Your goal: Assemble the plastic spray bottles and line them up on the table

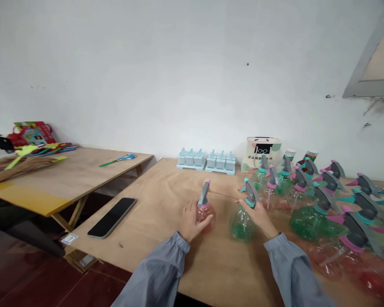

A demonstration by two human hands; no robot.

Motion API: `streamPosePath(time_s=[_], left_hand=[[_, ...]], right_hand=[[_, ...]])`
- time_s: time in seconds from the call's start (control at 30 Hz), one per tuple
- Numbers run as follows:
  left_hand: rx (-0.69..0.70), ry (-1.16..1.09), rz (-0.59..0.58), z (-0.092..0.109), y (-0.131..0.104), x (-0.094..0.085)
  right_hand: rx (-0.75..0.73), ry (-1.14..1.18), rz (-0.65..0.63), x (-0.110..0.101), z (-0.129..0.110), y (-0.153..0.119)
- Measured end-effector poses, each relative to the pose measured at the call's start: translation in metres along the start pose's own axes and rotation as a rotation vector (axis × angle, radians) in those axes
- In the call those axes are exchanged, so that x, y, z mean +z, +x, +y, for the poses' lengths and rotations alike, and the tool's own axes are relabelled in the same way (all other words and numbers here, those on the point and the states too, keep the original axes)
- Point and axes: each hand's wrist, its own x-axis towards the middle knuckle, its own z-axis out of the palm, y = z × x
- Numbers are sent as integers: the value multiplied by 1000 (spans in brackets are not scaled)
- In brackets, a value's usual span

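My left hand [192, 222] is wrapped round a clear pink spray bottle [206, 214] with a grey and pink head, upright on the wooden table [160, 200]. To its right stands a green spray bottle [242, 225] with a grey and teal head. My right hand [256, 215] grips that bottle at its neck, just under the spray head. The palm side of each hand is hidden. Many more pink and green spray bottles, among them a large green one [310, 222], crowd the table to the right of my right hand.
Two pale blue mould trays [191, 158] [220, 163] and a printed paper bag [259, 153] stand by the wall. A phone [112, 217] lies left. Across a gap, another table [92, 170] holds scissors [126, 157] and coloured strips; a person's hand [28, 165] rests there.
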Motion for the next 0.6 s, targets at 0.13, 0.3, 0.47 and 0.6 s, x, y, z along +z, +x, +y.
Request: streamPosePath(time_s=[0.13, 0.3, 0.47, 0.6], left_hand=[[-4, 6, -27, 2, -1, -1], [-19, -40, -44, 0, 2, -3], [-94, -95, -49, -9, 7, -5], [-114, -143, -23, -14, 7, -6]], right_hand=[[10, 66, -12, -3, -3, -1], [19, 78, 115, -5, 3, -3], [19, 120, 100, -6, -2, -8], [-15, 170, -10, -6, -11, -13]])
